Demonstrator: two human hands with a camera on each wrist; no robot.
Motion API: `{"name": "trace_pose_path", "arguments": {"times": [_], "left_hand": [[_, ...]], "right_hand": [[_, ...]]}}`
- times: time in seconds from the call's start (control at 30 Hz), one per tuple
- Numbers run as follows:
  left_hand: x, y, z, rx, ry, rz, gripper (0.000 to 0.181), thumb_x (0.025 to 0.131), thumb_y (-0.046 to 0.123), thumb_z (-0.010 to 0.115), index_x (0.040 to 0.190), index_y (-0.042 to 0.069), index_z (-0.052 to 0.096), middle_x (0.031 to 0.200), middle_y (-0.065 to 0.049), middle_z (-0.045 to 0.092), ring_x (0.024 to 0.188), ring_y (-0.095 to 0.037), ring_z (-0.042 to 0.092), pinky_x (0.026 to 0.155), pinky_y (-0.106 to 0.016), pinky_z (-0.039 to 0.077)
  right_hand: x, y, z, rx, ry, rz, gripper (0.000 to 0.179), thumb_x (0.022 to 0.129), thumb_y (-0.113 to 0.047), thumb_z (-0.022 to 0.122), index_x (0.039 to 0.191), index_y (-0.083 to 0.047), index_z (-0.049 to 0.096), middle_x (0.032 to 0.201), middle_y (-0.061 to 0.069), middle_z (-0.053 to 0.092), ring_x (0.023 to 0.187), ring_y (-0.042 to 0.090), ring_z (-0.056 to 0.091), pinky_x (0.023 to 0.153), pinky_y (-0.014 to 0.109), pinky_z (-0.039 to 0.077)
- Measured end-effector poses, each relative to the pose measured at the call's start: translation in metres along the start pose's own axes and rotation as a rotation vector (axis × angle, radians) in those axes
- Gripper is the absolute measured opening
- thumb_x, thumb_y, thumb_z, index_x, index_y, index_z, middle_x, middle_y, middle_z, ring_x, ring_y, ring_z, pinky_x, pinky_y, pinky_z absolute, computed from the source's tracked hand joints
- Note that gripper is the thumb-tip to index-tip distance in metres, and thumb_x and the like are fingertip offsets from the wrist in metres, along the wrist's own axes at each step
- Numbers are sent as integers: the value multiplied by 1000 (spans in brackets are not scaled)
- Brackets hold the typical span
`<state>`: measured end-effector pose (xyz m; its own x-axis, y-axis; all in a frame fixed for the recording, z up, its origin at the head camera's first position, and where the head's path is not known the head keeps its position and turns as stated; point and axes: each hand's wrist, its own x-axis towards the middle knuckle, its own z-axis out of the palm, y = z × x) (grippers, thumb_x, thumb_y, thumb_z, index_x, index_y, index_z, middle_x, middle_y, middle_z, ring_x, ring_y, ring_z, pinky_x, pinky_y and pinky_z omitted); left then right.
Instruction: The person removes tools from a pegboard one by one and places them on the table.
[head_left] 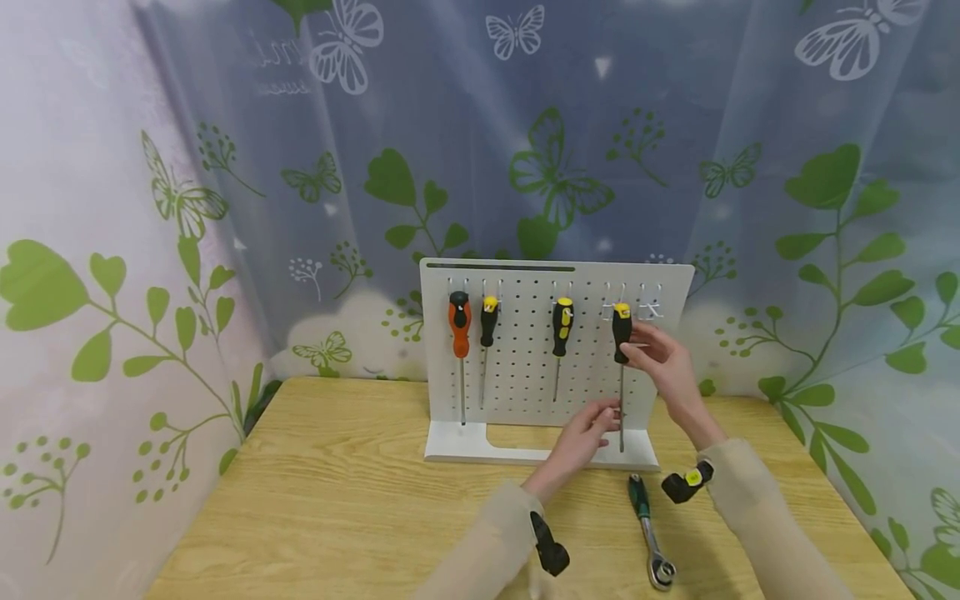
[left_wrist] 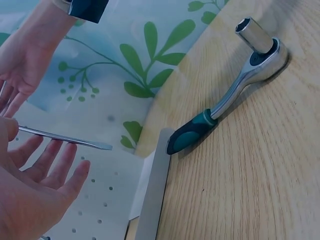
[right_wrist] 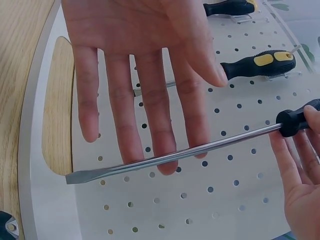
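A flat-tipped screwdriver [head_left: 622,333] with a black and yellow handle hangs upright at the right of the white pegboard [head_left: 525,383]. My right hand [head_left: 667,367] pinches its handle between thumb and fingers; in the right wrist view that hand [right_wrist: 305,165] shows at the right edge. Lower down, my left hand [head_left: 585,433] is beside the steel shaft [right_wrist: 225,142]. Its fingers are nearly straight, with the fingertips at the shaft and the thumb apart from it, as the right wrist view shows. In the left wrist view the left palm [left_wrist: 30,200] faces the shaft.
An orange and black screwdriver [head_left: 460,325] and two black and yellow ones, the left [head_left: 489,321] and the middle [head_left: 562,325], hang on the board. Bare hooks [head_left: 651,304] stick out at the far right. A green-handled ratchet wrench [head_left: 648,529] lies on the wooden table [head_left: 322,500].
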<state>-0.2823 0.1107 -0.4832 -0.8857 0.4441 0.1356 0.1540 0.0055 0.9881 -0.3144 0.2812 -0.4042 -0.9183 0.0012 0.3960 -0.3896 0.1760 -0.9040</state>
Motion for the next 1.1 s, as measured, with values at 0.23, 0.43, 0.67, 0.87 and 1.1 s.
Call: {"name": "trace_pose_path", "arguments": {"times": [0.23, 0.43, 0.67, 0.87, 1.1], "left_hand": [[-6, 1, 3, -29, -30, 23, 42, 112, 28, 38, 144, 6, 52, 135, -14, 63, 120, -26, 64, 94, -37, 58], [-10, 5, 5, -81, -63, 44, 42, 112, 28, 39, 142, 3, 54, 130, -17, 64, 117, -30, 66, 93, -38, 59], [-14, 12, 6, -150, -109, 47, 42, 111, 29, 40, 140, 2, 55, 127, -17, 66, 113, -27, 68, 91, -32, 59], [-16, 14, 7, -165, -124, 57, 41, 111, 28, 40, 139, 1, 55, 126, -19, 66, 114, -31, 67, 93, -36, 59], [-17, 15, 9, -149, -81, 33, 41, 111, 27, 42, 139, 2, 55, 125, -15, 67, 111, -25, 69, 93, -36, 59]], "right_hand": [[-4, -2, -3, 19, -16, -4, 44, 100, -11, 65, 138, 7, 53, 108, -16, 67, 95, 0, 66, 80, 17, 58], [-6, -7, -4, -4, -24, 4, 45, 100, -12, 66, 138, 8, 53, 107, -16, 66, 94, -1, 66, 79, 18, 59], [-8, -16, -6, -23, -40, 22, 48, 100, -14, 65, 139, 10, 51, 107, -17, 66, 94, -1, 65, 79, 17, 59], [-8, -22, -9, -40, -66, 47, 52, 101, -17, 64, 142, 11, 47, 108, -15, 64, 96, -1, 65, 81, 20, 59], [-10, -26, -10, -62, -88, 62, 54, 102, -19, 63, 145, 9, 45, 110, -13, 62, 99, -1, 64, 82, 21, 59]]}}
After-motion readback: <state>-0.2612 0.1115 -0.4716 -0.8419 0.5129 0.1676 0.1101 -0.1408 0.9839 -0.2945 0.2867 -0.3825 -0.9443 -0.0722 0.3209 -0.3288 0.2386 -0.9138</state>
